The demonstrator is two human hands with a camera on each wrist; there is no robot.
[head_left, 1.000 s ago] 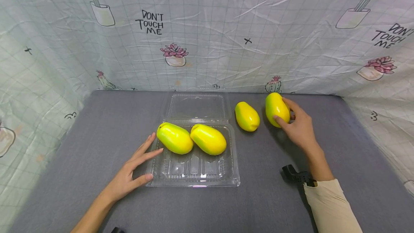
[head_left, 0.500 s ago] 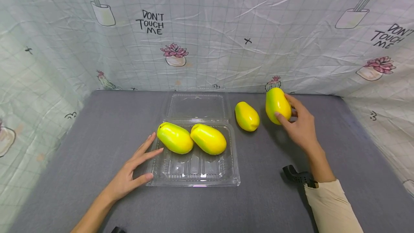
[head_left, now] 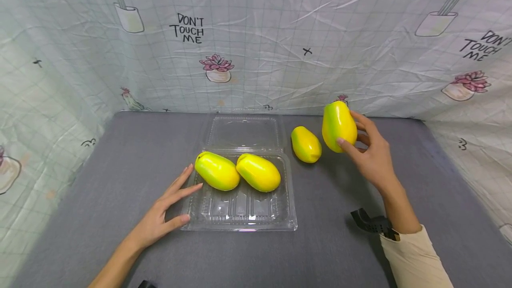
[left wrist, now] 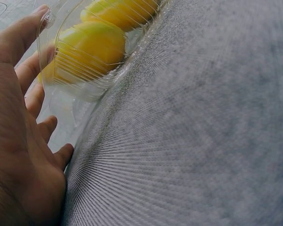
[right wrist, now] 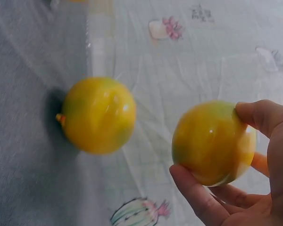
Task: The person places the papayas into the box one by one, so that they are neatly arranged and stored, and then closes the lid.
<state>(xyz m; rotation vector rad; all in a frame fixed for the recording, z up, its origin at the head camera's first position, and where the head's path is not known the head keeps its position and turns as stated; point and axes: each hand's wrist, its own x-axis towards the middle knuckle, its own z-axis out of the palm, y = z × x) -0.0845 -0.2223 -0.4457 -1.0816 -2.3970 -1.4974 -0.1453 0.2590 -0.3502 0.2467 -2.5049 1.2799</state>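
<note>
My right hand grips a yellow-green papaya between thumb and fingers, raised off the table at the back right. In the right wrist view the thumb and fingertips curve round the held papaya. Just left of it, a second papaya lies on the table. Two more, a left papaya and a right papaya, lie side by side in a clear plastic clamshell box. My left hand spreads its fingers along the box's left rim, with straight fingertips at the plastic.
The box's clear lid lies folded back towards the rear wall. Grey cloth covers the table. A printed curtain hangs behind and along both sides. A black strapped device sits on the right wrist.
The right hand has lifted its papaya higher off the table and brought it slightly left, closer to the one lying there. My left hand and the box have stayed put.
</note>
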